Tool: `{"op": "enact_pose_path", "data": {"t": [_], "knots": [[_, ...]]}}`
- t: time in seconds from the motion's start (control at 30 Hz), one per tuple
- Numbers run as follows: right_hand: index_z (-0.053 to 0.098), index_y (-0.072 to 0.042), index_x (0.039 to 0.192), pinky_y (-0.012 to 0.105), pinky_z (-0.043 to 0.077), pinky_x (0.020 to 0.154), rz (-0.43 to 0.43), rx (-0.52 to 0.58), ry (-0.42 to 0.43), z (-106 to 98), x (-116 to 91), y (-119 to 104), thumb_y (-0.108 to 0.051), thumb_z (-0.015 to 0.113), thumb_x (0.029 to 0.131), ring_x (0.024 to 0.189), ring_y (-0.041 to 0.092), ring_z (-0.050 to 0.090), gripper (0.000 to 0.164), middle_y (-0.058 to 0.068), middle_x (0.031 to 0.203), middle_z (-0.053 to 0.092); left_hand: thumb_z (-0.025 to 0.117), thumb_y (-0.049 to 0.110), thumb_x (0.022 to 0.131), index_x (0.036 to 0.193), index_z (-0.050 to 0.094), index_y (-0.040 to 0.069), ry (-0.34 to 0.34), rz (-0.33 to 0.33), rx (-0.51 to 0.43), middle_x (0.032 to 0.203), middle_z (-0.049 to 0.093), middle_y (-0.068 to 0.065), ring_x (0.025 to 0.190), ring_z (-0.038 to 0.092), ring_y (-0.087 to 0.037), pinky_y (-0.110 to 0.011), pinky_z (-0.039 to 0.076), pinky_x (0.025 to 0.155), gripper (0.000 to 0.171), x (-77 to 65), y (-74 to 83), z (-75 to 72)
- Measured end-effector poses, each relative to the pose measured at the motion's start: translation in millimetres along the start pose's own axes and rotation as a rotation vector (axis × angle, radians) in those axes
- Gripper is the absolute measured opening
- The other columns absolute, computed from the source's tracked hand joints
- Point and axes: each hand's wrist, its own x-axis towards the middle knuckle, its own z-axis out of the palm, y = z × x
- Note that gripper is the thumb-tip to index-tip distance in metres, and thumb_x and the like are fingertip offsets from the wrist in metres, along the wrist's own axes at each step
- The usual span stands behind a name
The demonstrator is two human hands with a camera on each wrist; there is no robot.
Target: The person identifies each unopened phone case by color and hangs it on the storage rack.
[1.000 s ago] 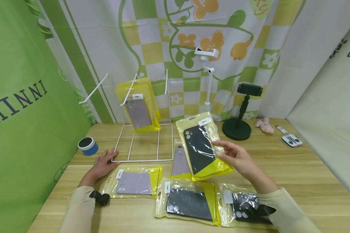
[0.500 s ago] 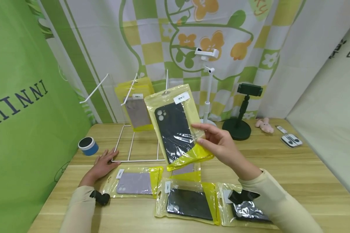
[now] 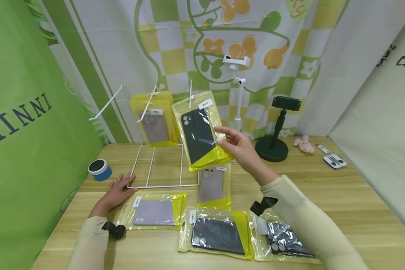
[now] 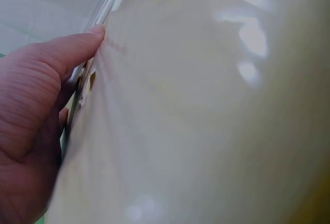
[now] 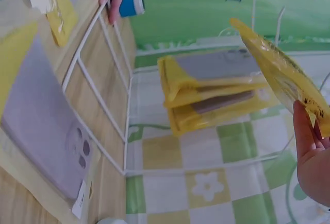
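My right hand (image 3: pixel 236 144) pinches the yellow-edged side of a clear plastic pouch with a black phone case (image 3: pixel 199 131) in it. The pouch is raised and tilted, its top at the right hook (image 3: pixel 190 90) of a white wire rack; the hook's end shows in front of the pouch near its hanging hole. In the right wrist view the pouch (image 5: pixel 283 72) appears nearly edge-on. My left hand (image 3: pixel 118 191) rests on the rack's front left corner, fingers spread and thumb along the front bar (image 3: pixel 165 186). Blurred pouch film (image 4: pixel 180 105) fills most of the left wrist view.
Pouches with lilac cases (image 3: pixel 155 127) hang from the middle hook. On the table lie two lilac-case pouches (image 3: pixel 153 213) and two black-case pouches (image 3: pixel 219 236). Behind stand a white phone stand (image 3: pixel 237 93) and a black one (image 3: pixel 271 148). A blue jar (image 3: pixel 100 170) sits left.
My right hand has carried the black-case pouch up and left from over the table to the right hook. The left hand has stayed at the rack's corner.
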Motion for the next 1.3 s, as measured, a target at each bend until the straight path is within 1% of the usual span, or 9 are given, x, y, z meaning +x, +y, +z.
{"op": "enact_pose_path", "data": {"t": [0.07,0.23,0.3,0.4,0.57,0.77,0.97,1.17,1.3], "knots": [[0.056,-0.004,0.13,0.019,0.033,0.048,0.044,0.007,0.032,1.6,12.2,1.9,-0.005,0.059,0.093,0.058,0.008,0.04,0.037,0.003,0.106,0.059,0.057,0.033,0.094,0.142,0.037,-0.002,-0.002,0.001,-0.001,0.152,0.021,-0.024,0.138,0.004,-0.052,-0.066,-0.005,0.105,0.063,-0.5,0.6,-0.5],[0.057,-0.002,0.128,0.015,0.041,0.06,0.15,0.066,0.145,8.6,39.3,6.5,-0.003,0.058,0.092,0.076,0.005,0.05,0.036,0.005,0.132,0.053,0.057,0.033,0.094,0.142,0.036,-0.002,-0.005,-0.003,-0.001,0.152,0.02,-0.024,0.138,0.003,-0.051,-0.066,-0.006,0.106,0.063,-1.4,1.0,-2.0],[0.057,-0.001,0.127,0.014,0.043,0.065,0.175,0.098,0.192,12.5,48.7,9.3,-0.002,0.058,0.092,0.082,0.005,0.051,0.035,0.005,0.128,0.055,0.056,0.033,0.094,0.142,0.036,-0.002,0.0,-0.002,-0.003,0.152,0.02,-0.024,0.138,0.003,-0.051,-0.065,-0.006,0.106,0.063,-1.5,0.6,-2.4],[0.058,0.003,0.123,0.015,0.043,0.066,0.181,0.124,0.242,16.6,58.9,14.5,-0.001,0.058,0.091,0.079,0.006,0.049,0.033,0.004,0.114,0.058,0.057,0.033,0.094,0.142,0.036,-0.002,0.004,0.002,-0.005,0.152,0.02,-0.024,0.138,0.003,-0.051,-0.066,-0.006,0.106,0.063,-1.1,-0.1,-2.1],[0.061,0.008,0.112,0.018,0.042,0.071,0.173,0.12,0.291,15.9,63.7,26.1,0.002,0.058,0.09,0.084,0.008,0.05,0.023,-0.002,0.097,0.059,0.057,0.034,0.094,0.143,0.037,-0.001,0.005,0.008,0.008,0.152,0.021,-0.023,0.138,0.003,-0.051,-0.066,-0.005,0.106,0.063,0.3,-1.8,-0.7],[0.062,0.008,0.111,0.02,0.042,0.071,0.181,0.12,0.296,8.5,63.6,45.3,0.0,0.059,0.09,0.08,0.008,0.049,0.022,-0.004,0.087,0.058,0.057,0.034,0.093,0.142,0.037,-0.001,0.009,0.004,0.001,0.153,0.02,-0.023,0.139,0.003,-0.05,-0.066,-0.006,0.106,0.063,1.2,-4.2,-0.9],[0.059,0.008,0.116,0.018,0.046,0.075,0.216,0.072,0.26,0.8,57.3,62.2,0.002,0.057,0.091,0.081,0.006,0.051,0.026,0.004,0.092,0.057,0.056,0.036,0.094,0.143,0.036,0.0,0.004,-0.003,0.01,0.153,0.02,-0.022,0.139,0.002,-0.049,-0.065,-0.006,0.106,0.064,1.3,-6.6,-0.3],[0.056,0.01,0.116,0.017,0.051,0.074,0.262,0.061,0.21,-8.2,38.0,78.0,0.001,0.059,0.089,0.078,0.005,0.055,0.029,0.004,0.089,0.056,0.057,0.035,0.093,0.143,0.037,0.0,0.007,-0.004,-0.002,0.153,0.02,-0.022,0.139,0.002,-0.05,-0.065,-0.006,0.106,0.064,0.3,-4.6,0.3],[0.049,0.016,0.12,0.02,0.052,0.073,0.275,0.049,0.115,-15.5,16.0,87.6,0.002,0.057,0.089,0.077,0.004,0.056,0.035,0.004,0.09,0.055,0.057,0.035,0.093,0.143,0.037,-0.001,0.009,-0.003,0.0,0.153,0.021,-0.022,0.139,0.003,-0.05,-0.065,-0.006,0.106,0.064,-0.2,-3.6,0.7]]}}
